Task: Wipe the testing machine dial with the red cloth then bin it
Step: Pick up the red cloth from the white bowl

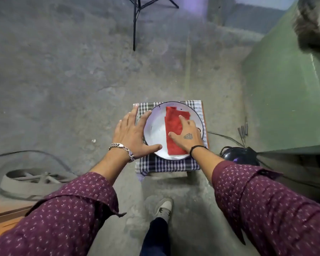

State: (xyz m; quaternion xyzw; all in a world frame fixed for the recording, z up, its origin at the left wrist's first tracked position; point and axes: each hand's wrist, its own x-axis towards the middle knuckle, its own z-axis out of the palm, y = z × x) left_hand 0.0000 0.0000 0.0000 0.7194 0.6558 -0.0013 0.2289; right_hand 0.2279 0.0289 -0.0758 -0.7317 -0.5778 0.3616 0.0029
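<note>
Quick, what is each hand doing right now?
Left hand: open, fingers spread against the white plate rim.
Right hand: open, resting flat on the red cloth, not gripping it.

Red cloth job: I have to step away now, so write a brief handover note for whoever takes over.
Left hand: open, spread against the left rim of the white plate, steadying it.
Right hand: flat on the folded red cloth, not yet gripping it.
The cloth lies in the plate, on a checked cloth over a low stool. The green machine stands to the right; its dial and any bin are not clearly in view.
Done: nothing visible.
Left: pick up cloth, wipe dial, bin cloth.
</note>
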